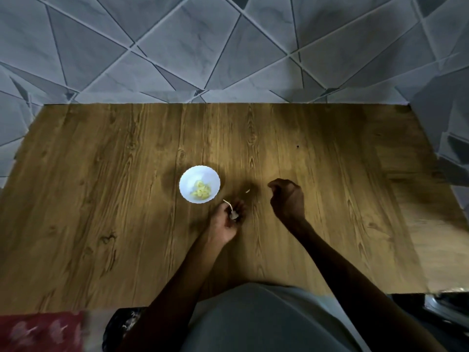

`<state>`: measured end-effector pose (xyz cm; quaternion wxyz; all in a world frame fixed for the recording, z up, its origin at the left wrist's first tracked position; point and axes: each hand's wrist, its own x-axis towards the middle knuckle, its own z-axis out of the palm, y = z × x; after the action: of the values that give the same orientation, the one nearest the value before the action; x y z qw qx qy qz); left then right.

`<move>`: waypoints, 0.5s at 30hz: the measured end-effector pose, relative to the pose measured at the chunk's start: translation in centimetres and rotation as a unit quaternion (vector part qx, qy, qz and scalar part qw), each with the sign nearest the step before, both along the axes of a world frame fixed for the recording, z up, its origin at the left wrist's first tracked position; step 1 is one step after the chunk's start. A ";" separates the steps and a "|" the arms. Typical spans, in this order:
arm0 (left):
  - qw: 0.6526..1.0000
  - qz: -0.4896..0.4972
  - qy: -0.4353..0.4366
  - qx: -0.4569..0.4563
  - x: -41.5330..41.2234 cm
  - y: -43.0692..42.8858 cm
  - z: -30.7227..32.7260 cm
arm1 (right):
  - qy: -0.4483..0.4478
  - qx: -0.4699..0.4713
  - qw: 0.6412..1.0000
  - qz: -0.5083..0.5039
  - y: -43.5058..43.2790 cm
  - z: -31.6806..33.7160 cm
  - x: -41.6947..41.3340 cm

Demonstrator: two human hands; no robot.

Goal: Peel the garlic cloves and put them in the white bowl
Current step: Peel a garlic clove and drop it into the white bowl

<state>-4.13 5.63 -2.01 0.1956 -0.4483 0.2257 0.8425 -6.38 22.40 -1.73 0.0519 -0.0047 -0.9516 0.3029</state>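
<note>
A person stands at a wood-grain surface (pixel 101 199), both forearms stretched over it, w/ the white bowl (pixel 189 179) set near the middle, just left of the hands. Peeled cloves (pixel 201 191), pale yellow, lie heaped in the bowl's near-right part. The left hand (pixel 228 222) is palm-up just beside the bowl's near rim but apart from it, its fingers (pixel 241 207) curled narrowly round a small garlic piece (pixel 234 215); a thin pale stem (pixel 227 203) sticks out of it toward the bowl. The right hand (pixel 288 199) hovers to the right, back of hand to the viewer, fingers (pixel 275 185) tucked inward; whether they hold anything can't be told. Between the 2 hands, a pale scrap of skin (pixel 247 191) lies on the wood. At the near-left corner, a red cloth (pixel 38 331) and a dark bag (pixel 119 326), both blurred. Grey geometric tiles (pixel 177 47) run beyond the far edge.
</note>
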 end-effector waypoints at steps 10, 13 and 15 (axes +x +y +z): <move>1.000 0.006 -0.001 -0.023 1.1 -2.3 0.1 | 0.029 0.177 0.958 0.223 -2.9 -3.7 4.3; 0.999 0.005 -0.008 -0.033 1.6 -1.9 0.0 | 0.061 0.213 0.945 0.242 -3.0 -3.9 5.4; 0.999 0.004 -0.010 -0.033 1.9 -1.6 0.2 | 0.065 0.201 0.948 0.236 -2.7 -4.2 5.6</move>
<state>-2.28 4.01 -1.82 0.1800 -0.4634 0.2496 0.8310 -0.80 19.72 -5.88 0.0410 0.2507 -0.9611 0.1081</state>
